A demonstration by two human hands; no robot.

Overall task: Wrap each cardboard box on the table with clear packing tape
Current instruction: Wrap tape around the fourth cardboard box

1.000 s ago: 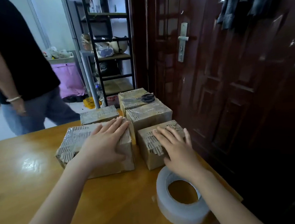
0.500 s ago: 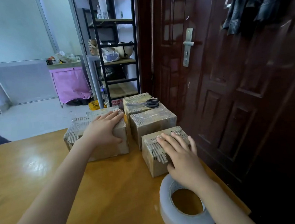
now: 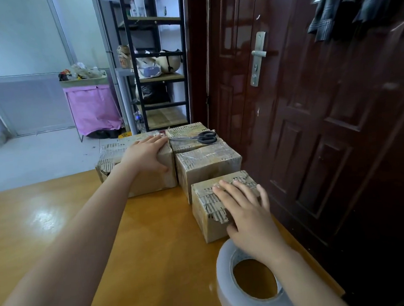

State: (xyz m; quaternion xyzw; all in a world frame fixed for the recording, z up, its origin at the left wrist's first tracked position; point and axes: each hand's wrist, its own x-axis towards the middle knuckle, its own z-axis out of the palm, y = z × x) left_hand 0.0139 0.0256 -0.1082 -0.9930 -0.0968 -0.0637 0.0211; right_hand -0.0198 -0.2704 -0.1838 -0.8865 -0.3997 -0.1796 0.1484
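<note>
Daylight from the left glares on the table [image 3: 41, 218]; edges bend

Four cardboard boxes are sitting clustered at the table's [image 3: 57, 236] far right corner: the nearest box [image 3: 208, 217] is sitting in front of the middle box [image 3: 207, 167], with the far box [image 3: 187, 132] lying behind that, and the big left box [image 3: 150, 178] is standing just beside the middle and far ones. The scissors [image 3: 201, 138] are lying on the far box, while the tape roll [image 3: 241, 294] is lying flat at the near right edge, close in front of the nearest box. The left hand [image 3: 145, 155] is resting on the big left box and the right hand [image 3: 246, 212] on the nearest box, with the door [image 3: 314, 120] standing along the table's right side and the shelf rack [image 3: 157, 59] standing behind the boxes.
</note>
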